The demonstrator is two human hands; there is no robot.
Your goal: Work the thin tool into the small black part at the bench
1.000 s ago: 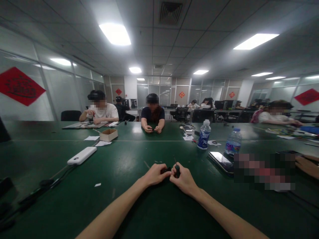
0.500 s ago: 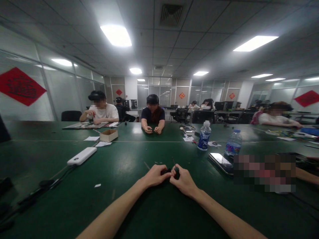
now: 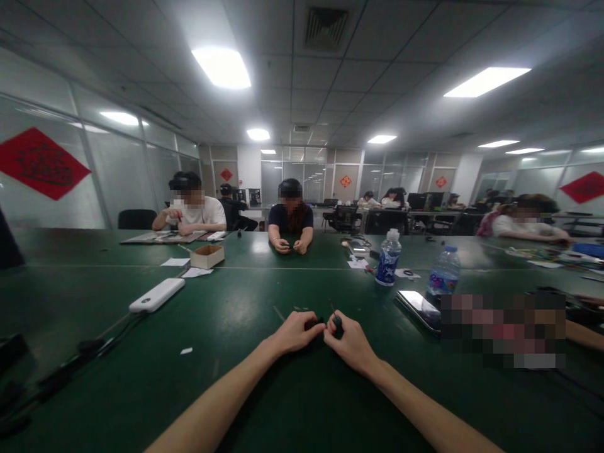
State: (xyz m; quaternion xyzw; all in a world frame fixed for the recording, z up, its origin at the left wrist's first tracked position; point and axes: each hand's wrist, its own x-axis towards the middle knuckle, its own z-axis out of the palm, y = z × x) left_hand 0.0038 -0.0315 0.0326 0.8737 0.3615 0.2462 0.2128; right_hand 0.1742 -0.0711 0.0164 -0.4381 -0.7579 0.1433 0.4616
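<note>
Both my hands rest together on the green table (image 3: 236, 390) in front of me. My left hand (image 3: 295, 332) is closed in a pinch on a small black part (image 3: 314, 324) that pokes out toward the other hand. My right hand (image 3: 352, 343) is closed round a small dark tool with a rounded black handle (image 3: 336, 320), its thin tip pointing up and away. The part and the tool meet between my fingertips; what they are exactly is too small to make out.
A white power bank (image 3: 156, 295) with a cable lies at the left. Two water bottles (image 3: 387, 257) and a phone (image 3: 418, 307) stand at the right. A small cardboard box (image 3: 206, 255) sits farther back. Other people sit across the table and at the right.
My hands stay together and have barely shifted. The camera has tilted slightly. The other person's hand at the far right has drawn back.
</note>
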